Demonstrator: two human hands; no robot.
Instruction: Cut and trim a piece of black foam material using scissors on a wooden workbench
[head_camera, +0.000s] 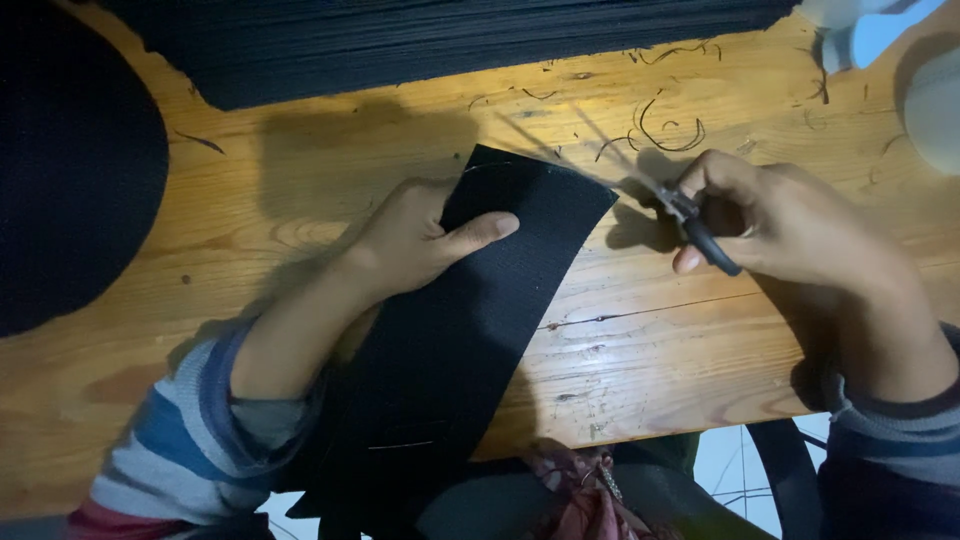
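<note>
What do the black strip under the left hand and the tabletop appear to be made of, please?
The black strip looks like matte woven fabric or webbing, with faint ribbing. The tabletop looks like varnished pine: knots, visible grain and a glossy sheen.

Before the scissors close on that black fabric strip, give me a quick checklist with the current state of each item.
1. Left hand pins the black fabric strip with thumb on top: ok.
2. Right hand grips the scissors: ok.
3. Blades meet the strip's corner: cannot tell, blurred.
4. Left thumb away from the blades: ok.
5. Strip lies flat on the wooden table: ok near the hand; its lower end hangs over the edge.
</note>
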